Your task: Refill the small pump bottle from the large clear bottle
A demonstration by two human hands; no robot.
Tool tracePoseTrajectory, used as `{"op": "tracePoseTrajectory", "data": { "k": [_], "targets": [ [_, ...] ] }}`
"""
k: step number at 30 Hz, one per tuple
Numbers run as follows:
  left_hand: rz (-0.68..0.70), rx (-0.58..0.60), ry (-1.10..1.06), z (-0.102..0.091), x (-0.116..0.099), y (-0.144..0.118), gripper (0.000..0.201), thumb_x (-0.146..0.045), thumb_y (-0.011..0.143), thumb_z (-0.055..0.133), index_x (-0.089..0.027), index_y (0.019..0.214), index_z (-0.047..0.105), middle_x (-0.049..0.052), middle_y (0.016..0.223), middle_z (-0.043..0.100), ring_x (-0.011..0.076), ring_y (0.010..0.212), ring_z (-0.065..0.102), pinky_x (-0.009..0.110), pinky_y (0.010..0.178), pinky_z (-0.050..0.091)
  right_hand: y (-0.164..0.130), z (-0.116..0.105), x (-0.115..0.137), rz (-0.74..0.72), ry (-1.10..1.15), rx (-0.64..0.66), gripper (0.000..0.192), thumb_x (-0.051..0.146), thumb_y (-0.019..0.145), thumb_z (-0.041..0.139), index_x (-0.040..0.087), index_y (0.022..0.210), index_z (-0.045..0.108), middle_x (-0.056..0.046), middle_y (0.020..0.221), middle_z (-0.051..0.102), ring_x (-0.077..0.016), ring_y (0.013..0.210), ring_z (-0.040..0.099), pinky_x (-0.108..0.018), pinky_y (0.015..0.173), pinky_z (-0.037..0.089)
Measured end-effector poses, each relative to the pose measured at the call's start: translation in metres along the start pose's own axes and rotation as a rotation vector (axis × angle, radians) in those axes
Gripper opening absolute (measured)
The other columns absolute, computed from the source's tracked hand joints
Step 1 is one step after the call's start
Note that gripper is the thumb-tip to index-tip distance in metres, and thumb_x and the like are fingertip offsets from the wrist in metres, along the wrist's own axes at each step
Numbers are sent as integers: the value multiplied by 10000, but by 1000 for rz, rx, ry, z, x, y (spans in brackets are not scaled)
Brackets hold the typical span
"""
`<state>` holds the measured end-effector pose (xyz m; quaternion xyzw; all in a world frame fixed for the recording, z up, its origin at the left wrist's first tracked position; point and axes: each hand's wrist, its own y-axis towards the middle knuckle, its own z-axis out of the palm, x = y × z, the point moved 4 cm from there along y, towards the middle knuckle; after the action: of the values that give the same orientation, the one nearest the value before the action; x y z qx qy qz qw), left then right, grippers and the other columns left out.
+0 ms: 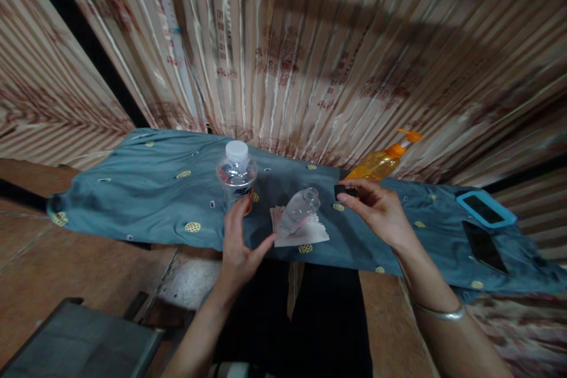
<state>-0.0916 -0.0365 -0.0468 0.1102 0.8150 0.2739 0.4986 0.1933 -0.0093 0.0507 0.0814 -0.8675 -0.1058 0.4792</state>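
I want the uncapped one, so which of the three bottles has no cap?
The small clear bottle on the white paper; the water bottle and orange pump bottle are topped.

The cloth (146, 189) is matt blue-grey fabric, softly creased, with woven yellow motifs; the water bottle (237, 180) at its twelve o'clock edge is clear glossy plastic with a matt white cap; the small bottle (300, 208) is clear and shiny, lying on crumpled paper tissue (310, 235); at two o'clock the pump bottle (380, 164) is glossy orange plastic; the wall (310, 41) is ribbed, sheened sheeting.
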Motion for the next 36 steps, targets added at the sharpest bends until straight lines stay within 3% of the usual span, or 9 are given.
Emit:
{"op": "tracePoseTrajectory", "data": {
  "k": [4,6,9,15,19,24,28,30,36],
  "targets": [
    [-86,211,-216,51,-8,3,938,-414,738,847,-228,1512,351,171,1550,453,354,1439,454,549,1171,417,16,14,53,-215,-314,204,282,262,917,705,122,1162,703,-12,842,685,-154,697,622,-269,664,427],
    [-158,268,-309,71,-9,8,953,-378,719,855,-209,1508,347,182,1559,438,353,1419,475,544,1161,421,22,22,69,-305,-421,310,268,169,923,703,94,1180,695,-34,922,704,-151,741,648,-251,676,432],
    [-222,298,-378,87,-10,13,791,-320,758,806,-186,1438,424,167,1458,544,335,1343,545,531,1146,427,29,31,82,-350,-589,461,255,123,939,666,80,1189,689,-67,1021,700,-186,808,660,-275,710,429],
    [-254,274,-398,96,-11,11,577,-247,795,721,-184,1322,496,117,1244,667,301,1165,650,475,1035,512,39,42,95,-294,-827,720,242,37,941,591,76,1172,651,-67,1028,658,-218,963,628,-301,775,393],
    [-235,260,-419,98,-9,8,549,-280,815,720,-200,1314,505,111,1222,675,307,1153,652,478,1018,519,43,47,95,-296,-968,731,106,168,994,625,92,1067,639,-75,963,663,-232,891,646,-312,707,355],
    [-197,240,-428,98,-9,8,546,-284,823,717,-203,1322,510,111,1254,670,304,1174,642,479,1048,502,49,51,92,-201,-1266,647,467,509,1069,489,102,940,678,-140,749,656,-362,863,701,-342,580,251],
    [-209,248,-447,98,-9,7,526,-315,832,721,-207,1311,532,106,1222,678,304,1150,650,475,1031,510,49,48,96,-239,-1093,659,343,431,1007,644,104,1111,654,-134,1022,702,-338,1024,685,-349,675,381],
    [-212,252,-450,98,-9,7,527,-330,831,729,-216,1310,538,99,1216,680,304,1145,650,476,1025,513,48,46,96,-266,-979,691,403,321,937,739,100,1247,605,-113,1172,675,-307,1112,653,-341,787,431],
    [-214,255,-428,100,-7,6,533,-303,824,729,-210,1308,526,103,1217,682,307,1146,651,481,1018,516,46,45,98,-296,-889,778,171,125,938,674,102,1108,664,-60,1046,680,-235,1007,652,-301,808,420]
  ]
}}
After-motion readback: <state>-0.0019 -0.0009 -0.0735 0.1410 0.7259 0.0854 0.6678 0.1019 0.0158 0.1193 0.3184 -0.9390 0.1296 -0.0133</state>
